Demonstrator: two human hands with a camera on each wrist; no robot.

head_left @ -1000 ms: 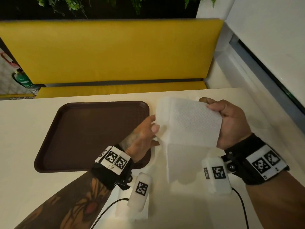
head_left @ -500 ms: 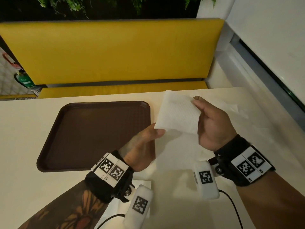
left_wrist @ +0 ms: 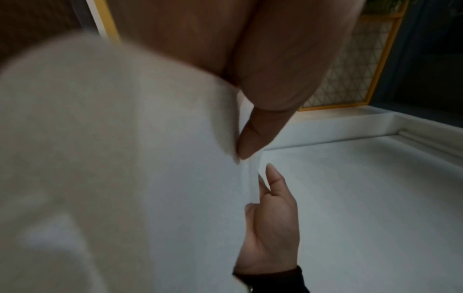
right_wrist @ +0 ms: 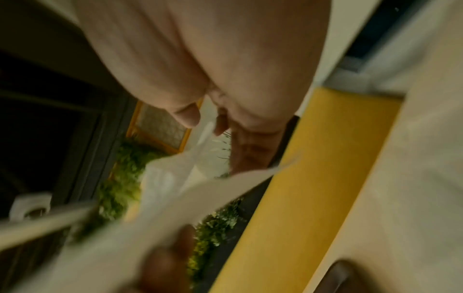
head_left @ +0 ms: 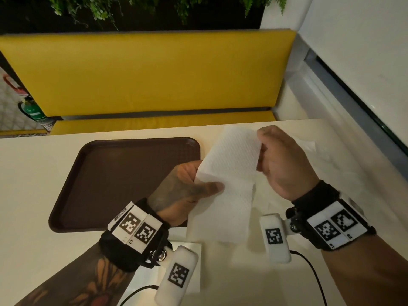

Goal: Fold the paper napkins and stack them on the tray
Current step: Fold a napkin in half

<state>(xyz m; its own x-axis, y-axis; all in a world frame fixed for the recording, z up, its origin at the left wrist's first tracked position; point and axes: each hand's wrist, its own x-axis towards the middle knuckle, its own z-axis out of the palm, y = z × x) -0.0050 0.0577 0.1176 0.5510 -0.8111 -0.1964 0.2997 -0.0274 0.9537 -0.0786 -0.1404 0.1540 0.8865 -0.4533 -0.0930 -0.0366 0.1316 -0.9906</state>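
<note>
Left hand (head_left: pixel 187 191): reaching in from lower left over the near right corner of the tray (head_left: pixel 72 206), palm turned inward, thumb laid flat across the front of the paper napkin (head_left: pixel 227 186) and fingers hidden behind it, pinching its left edge; tattooed forearm, black wrist strap with marker tags and a white camera pod beneath. Right hand (head_left: pixel 282 164): raised above the table's right side, back toward the head camera, fingers curled and pinching the napkin's upper right edge; bare forearm, matching strap, tags and pod. Hands near each other, level, sheet between them.
</note>
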